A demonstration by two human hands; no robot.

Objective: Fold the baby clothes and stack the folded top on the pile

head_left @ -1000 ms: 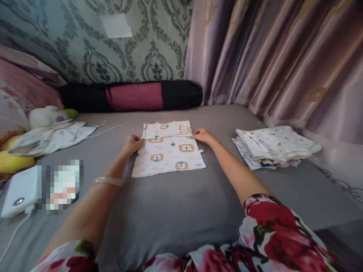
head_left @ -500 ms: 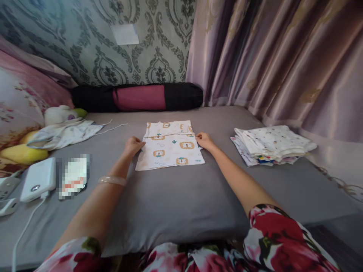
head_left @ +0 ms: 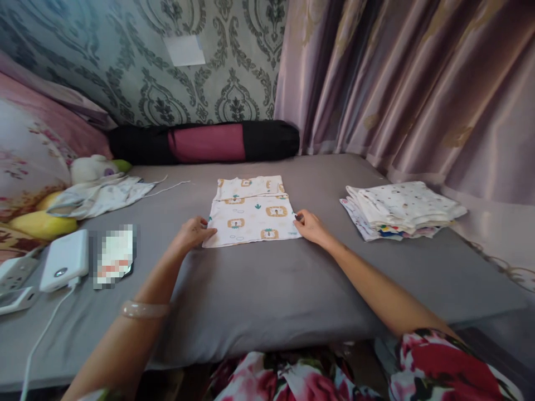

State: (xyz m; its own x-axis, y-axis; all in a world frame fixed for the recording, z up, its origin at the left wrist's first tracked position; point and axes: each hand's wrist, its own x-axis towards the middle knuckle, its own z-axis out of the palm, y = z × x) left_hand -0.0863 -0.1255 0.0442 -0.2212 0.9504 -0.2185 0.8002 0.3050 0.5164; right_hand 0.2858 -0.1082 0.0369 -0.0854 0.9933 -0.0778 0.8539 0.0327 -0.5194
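Observation:
In the head view a white cloth garment (head_left: 254, 214), printed with tan lion faces and small green leaves, lies folded flat on the grey bed sheet. Its far part is folded over, with a crease running across it. My left hand (head_left: 193, 233) pinches the near left edge, thumb on top and the other fingers partly hidden by the side. On the opposite side, my right hand (head_left: 310, 226) has its fingers closed on the right edge near the front corner. A small dark spot shows by the right fingertips; I cannot tell what it is.
A stack of folded clothes (head_left: 403, 209) lies on the right. At left are a white power bank (head_left: 64, 260) with its cable, a blurred-out item (head_left: 113, 257), a rumpled cloth (head_left: 102, 197) and a plush toy (head_left: 94, 169). A black and maroon bolster (head_left: 204, 142) lines the wall.
Both hands have slid along the garment's sides toward me, from about its crease to near the front corners. The garment stays in place, still folded.

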